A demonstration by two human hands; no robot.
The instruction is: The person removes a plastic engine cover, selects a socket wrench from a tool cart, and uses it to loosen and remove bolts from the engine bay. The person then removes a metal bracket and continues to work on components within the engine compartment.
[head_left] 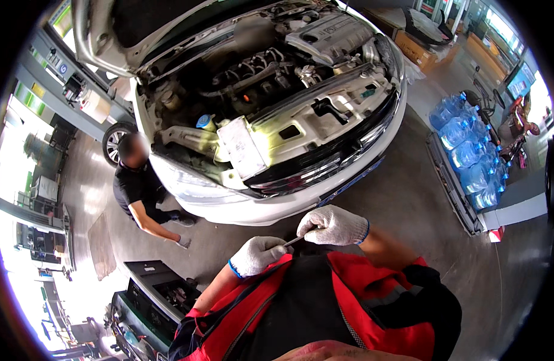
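My left hand (256, 256) and my right hand (337, 225), both in white knit gloves, are held up before my chest. Between them runs a thin grey rod (295, 240); the fingers of each hand are closed on one end of it. Its exact kind does not show. Just beyond my hands stands a white car (253, 213) with its hood (102, 39) raised and its engine (331, 37) bare. On the car's front frame lies a flat white rectangular thing (242, 146), lit by a yellowish glow.
To the left a person in dark clothes (135, 186) crouches beside the car, a gloved hand low near the floor. A tool cart (150, 301) stands at my near left. Blue water jugs (466, 153) fill a rack on the right, with cardboard boxes (418, 51) behind.
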